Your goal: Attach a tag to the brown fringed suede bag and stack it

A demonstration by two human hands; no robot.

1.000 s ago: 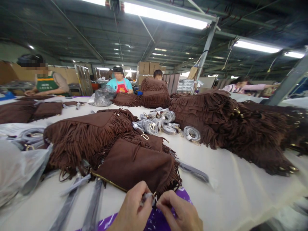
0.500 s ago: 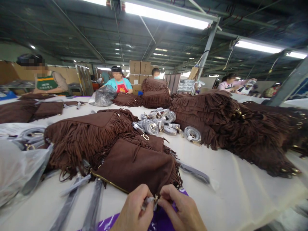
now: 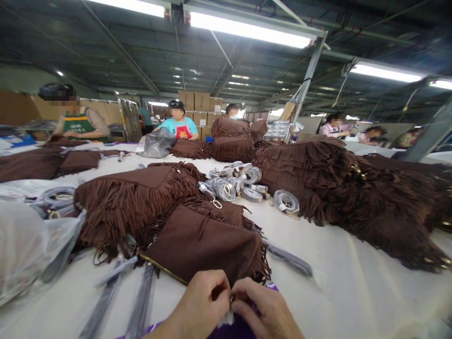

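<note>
A dark brown fringed bag (image 3: 205,242) lies flat in front of me, with a gold zipper along its near edge. At its near right corner my left hand (image 3: 203,301) and my right hand (image 3: 264,306) meet, thumbs and fingers pinched together. Between the fingertips a bit of a small gold metal fitting (image 3: 231,299) shows, mostly covered by the fingers. A crumpled piece of translucent wrapping (image 3: 226,319) hangs just below it. Under both hands lies a shiny purple plastic sheet (image 3: 240,331).
More fringed bags (image 3: 123,202) lie behind and left, with a big pile (image 3: 318,174) at right. Coiled wrapped straps (image 3: 226,188) lie mid-table, flat wrapped straps (image 3: 141,301) at front left. A clear plastic bag (image 3: 31,249) is at left. Co-workers (image 3: 181,127) sit across the table.
My fingertips have closed further over the gold fitting, which showed more before. The wrapping, earlier at my left fingers, now hangs lower between the hands. The view has shifted slightly.
</note>
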